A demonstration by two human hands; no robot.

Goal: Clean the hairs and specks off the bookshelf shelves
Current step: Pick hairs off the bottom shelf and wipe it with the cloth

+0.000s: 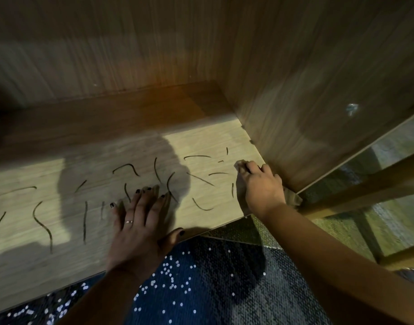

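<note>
Shelf [25, 266]: pale wood-grain board, lit at the front, darkening to reddish brown at the back. A head-shaped shadow is falling across its middle.

Hairs [85, 221]: dark, thin, short curved strands lying loose on the board. They are spreading from the left edge of view across to the right corner, and are thickest around the middle. I am counting roughly seventeen; blur is making the fainter ones uncertain. I cannot make out any specks.

Hands: two.
- Left hand [140, 221] is lying flat on the board near its front edge. The fingers are spread and the thumb is hanging over the lip. It is wearing dark nail polish and one ring [128, 222]. Its fingertips are sitting among the middle strands.
- Right hand [259, 186] is sitting at the front right corner, just beside the side panel [306, 113]. Its fingers are curling over a cloth [293, 198] and pressing it onto the board.

Cloth: one, tan and crumpled, poking out past the fingertips and behind the wrist.

The bay, closed by the back panel [107, 55] and the side panel, is holding the hairs, both hands and the cloth.

Below the shelf edge, a dark blue rug [213, 277] with white flecks is showing.
</note>
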